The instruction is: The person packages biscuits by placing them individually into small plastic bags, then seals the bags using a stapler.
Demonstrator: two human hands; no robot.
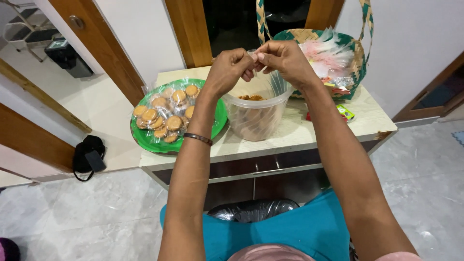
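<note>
— What were the hands doing?

— Both were raised above the tub (256,113), close together. The left hand (228,70) and the right hand (285,60) met fingertip to fingertip, each grip pinched nearly shut on a small clear bag (252,57).

— How did the bag look?

— Thin, see-through plastic, almost colourless, with only a little showing between the fingers. A pale streaked sheet of it seemed to hang toward the tub's rim. I could not tell whether anything was inside.

— And where was it?

— In the air, just over the mouth of the tub, held by both hands and not touching the table (299,133).

— Describe the tub.

— A round, clear plastic one, lid off, standing upright near the middle of the table. Brown crumbly snacks (251,97) showed at the top, and the walls looked brownish lower down.

— What else stood there?

— To the left of the tub lay a green plate (145,137), partly over the table's edge, piled with clear packets of round golden biscuits (166,113). Behind and to the right of the tub sat a woven basket (357,63) with green and tan bands and a tall handle, filled with more clear wrappers. A small green packet (345,112) lay near the basket's base.

— Anything on the arms?

— A dark bangle (198,138) sat on the left forearm.

— And the table itself?

— Pale top, dark drawer front beneath, set against a white wall.
</note>
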